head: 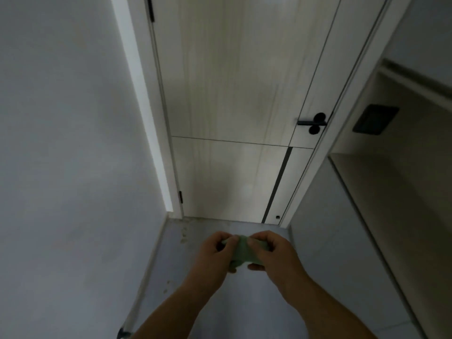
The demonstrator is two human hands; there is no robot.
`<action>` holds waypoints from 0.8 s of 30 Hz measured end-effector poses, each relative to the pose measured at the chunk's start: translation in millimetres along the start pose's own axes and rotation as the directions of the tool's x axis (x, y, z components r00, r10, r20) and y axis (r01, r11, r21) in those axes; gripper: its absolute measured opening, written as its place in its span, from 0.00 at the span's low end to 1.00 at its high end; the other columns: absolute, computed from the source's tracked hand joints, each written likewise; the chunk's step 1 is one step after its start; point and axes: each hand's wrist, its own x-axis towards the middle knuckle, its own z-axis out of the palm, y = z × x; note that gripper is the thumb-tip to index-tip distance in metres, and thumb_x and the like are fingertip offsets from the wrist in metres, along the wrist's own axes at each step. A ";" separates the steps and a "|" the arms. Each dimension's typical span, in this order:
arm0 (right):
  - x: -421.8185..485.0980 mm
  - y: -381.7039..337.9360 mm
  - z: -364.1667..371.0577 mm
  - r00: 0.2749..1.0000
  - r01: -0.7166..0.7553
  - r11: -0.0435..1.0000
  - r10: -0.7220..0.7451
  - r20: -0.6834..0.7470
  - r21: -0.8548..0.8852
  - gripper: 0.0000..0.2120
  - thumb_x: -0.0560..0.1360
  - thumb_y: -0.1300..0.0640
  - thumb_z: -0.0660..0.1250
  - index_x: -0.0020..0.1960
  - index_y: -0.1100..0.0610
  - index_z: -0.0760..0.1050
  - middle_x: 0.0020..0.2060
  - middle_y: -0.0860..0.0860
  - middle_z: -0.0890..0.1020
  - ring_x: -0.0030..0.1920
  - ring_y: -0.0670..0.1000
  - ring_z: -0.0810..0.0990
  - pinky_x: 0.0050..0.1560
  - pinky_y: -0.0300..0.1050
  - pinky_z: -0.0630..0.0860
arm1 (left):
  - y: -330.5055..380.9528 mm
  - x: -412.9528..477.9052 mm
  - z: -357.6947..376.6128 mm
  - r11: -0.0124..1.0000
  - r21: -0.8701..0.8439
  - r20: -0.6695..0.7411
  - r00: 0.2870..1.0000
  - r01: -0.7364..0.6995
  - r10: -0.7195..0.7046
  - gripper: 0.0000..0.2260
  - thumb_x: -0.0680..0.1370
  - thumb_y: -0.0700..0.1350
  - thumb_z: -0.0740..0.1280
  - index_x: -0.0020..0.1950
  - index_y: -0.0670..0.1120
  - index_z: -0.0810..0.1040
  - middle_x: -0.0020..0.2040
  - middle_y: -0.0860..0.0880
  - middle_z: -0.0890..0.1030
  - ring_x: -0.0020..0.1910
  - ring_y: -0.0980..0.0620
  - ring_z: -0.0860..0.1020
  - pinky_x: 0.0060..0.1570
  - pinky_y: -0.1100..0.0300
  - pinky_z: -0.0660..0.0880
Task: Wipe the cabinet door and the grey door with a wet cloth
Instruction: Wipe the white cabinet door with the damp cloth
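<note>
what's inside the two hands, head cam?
A bunched green cloth, gripped by the left hand and right hand. Parts tucked behind the fingers are covered, so its full shape cannot be seen.

- The floor [176, 270] is a smooth, grey-blue surface, seen as a narrow strip that runs up to the foot of the door [232, 94].
- A few small pale spots [183, 234] lie on it near the left wall [61, 143], close to the door.
- More faint spots [167, 286] lie nearer, along the same edge.
- A pale rod [129, 321] stands by the wall on a dark foot [123, 335].
</note>
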 end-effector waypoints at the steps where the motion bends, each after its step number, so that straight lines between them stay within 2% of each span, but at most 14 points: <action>1: 18.2 -7.9 -7.8 1.000 -0.001 1.000 0.002 -0.030 0.018 0.03 0.78 0.62 0.70 0.52 0.61 0.80 0.52 0.57 0.80 0.50 0.55 0.82 0.40 0.42 0.83 | 10.7 22.9 5.7 1.000 0.018 0.042 0.999 -0.010 0.009 0.08 0.83 0.46 0.66 0.51 0.42 0.80 0.46 0.41 0.83 0.41 0.48 0.83 0.39 0.60 0.81; 6: 110.9 -42.9 -43.6 0.983 -0.013 0.993 0.034 -0.181 0.118 0.03 0.78 0.61 0.71 0.50 0.60 0.82 0.53 0.59 0.81 0.52 0.57 0.83 0.42 0.45 0.84 | 55.8 146.3 32.9 0.994 0.089 0.234 0.971 -0.065 0.042 0.09 0.84 0.47 0.65 0.53 0.43 0.80 0.49 0.42 0.83 0.46 0.45 0.84 0.42 0.59 0.83; 11: 191.3 -77.8 -72.9 0.958 0.016 0.964 0.061 -0.281 0.265 0.06 0.78 0.59 0.72 0.50 0.63 0.82 0.51 0.61 0.84 0.51 0.58 0.85 0.44 0.46 0.83 | 102.2 254.7 66.0 0.990 0.108 0.314 0.948 -0.096 0.057 0.08 0.83 0.44 0.66 0.51 0.41 0.81 0.48 0.41 0.83 0.44 0.48 0.83 0.39 0.60 0.83; 14: 239.1 -99.8 -94.8 0.944 0.031 0.969 0.053 -0.326 0.246 0.07 0.78 0.59 0.72 0.52 0.61 0.81 0.50 0.61 0.84 0.50 0.57 0.85 0.43 0.45 0.83 | 128.0 313.0 91.2 0.995 0.084 0.323 0.946 -0.057 0.027 0.06 0.82 0.46 0.68 0.49 0.44 0.81 0.49 0.41 0.83 0.47 0.46 0.83 0.41 0.57 0.84; 17: 302.9 -117.4 -128.1 0.925 0.059 0.967 0.040 -0.377 0.247 0.07 0.77 0.60 0.73 0.54 0.60 0.80 0.50 0.59 0.83 0.48 0.54 0.85 0.42 0.43 0.83 | 148.9 382.7 128.0 0.996 0.085 0.382 0.924 -0.040 0.004 0.08 0.82 0.47 0.69 0.53 0.42 0.80 0.50 0.41 0.82 0.48 0.47 0.83 0.42 0.58 0.84; 20: 327.2 -131.2 -144.1 0.919 0.091 0.974 -0.002 -0.394 0.208 0.08 0.77 0.61 0.73 0.55 0.58 0.80 0.51 0.58 0.82 0.48 0.53 0.85 0.42 0.42 0.82 | 164.5 409.6 142.6 0.997 0.069 0.402 0.916 -0.032 0.002 0.09 0.82 0.47 0.69 0.56 0.41 0.80 0.52 0.42 0.82 0.49 0.46 0.83 0.43 0.59 0.83; 24: 406.1 -146.4 -190.9 0.915 0.111 0.979 -0.034 -0.402 0.171 0.09 0.76 0.63 0.73 0.55 0.59 0.80 0.51 0.58 0.82 0.48 0.51 0.84 0.40 0.39 0.82 | 182.0 491.3 190.9 0.999 0.046 0.388 0.921 0.002 -0.020 0.08 0.81 0.46 0.70 0.53 0.41 0.80 0.51 0.41 0.83 0.48 0.46 0.84 0.44 0.55 0.84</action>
